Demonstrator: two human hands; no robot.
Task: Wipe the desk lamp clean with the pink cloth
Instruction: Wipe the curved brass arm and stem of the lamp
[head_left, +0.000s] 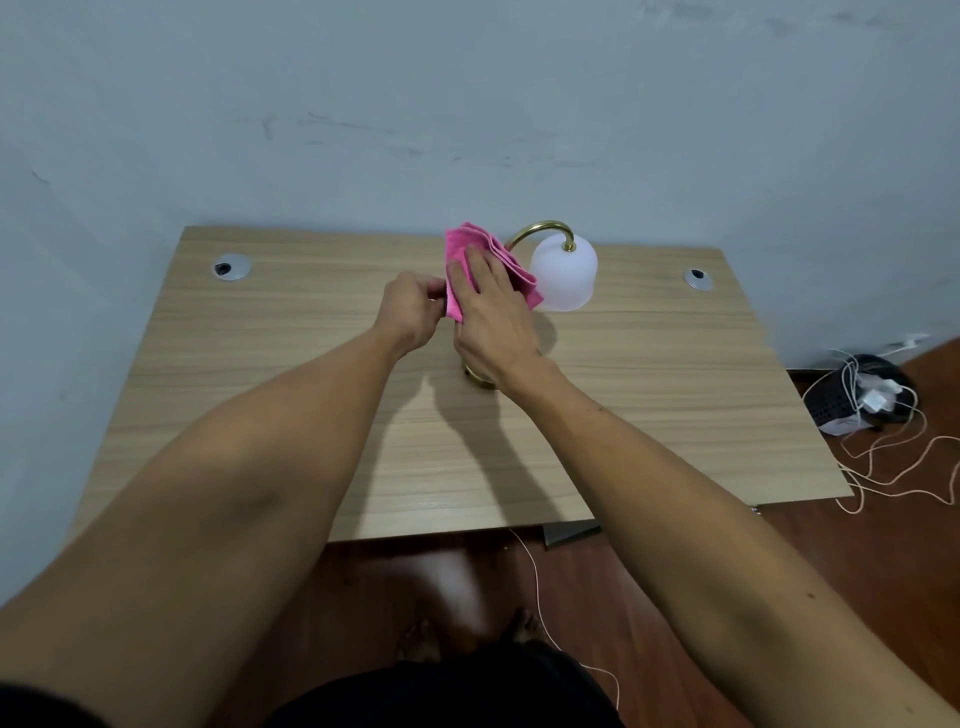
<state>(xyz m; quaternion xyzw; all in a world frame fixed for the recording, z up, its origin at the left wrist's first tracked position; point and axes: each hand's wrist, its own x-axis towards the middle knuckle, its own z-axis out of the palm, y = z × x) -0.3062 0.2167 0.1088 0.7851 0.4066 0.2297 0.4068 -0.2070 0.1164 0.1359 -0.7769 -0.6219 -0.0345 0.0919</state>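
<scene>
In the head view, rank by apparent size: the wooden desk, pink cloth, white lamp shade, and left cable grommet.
Largest: wooden desk.
Middle: pink cloth and white lamp shade look alike; the cloth is folded and partly hidden by the right hand, so unranked.
Smallest: left cable grommet.

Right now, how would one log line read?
left hand: pinches pink cloth | right hand: flat on cloth, against desk lamp | phase: wiping

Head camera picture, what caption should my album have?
Left hand pinches the pink cloth; right hand presses it flat beside the desk lamp.
</scene>
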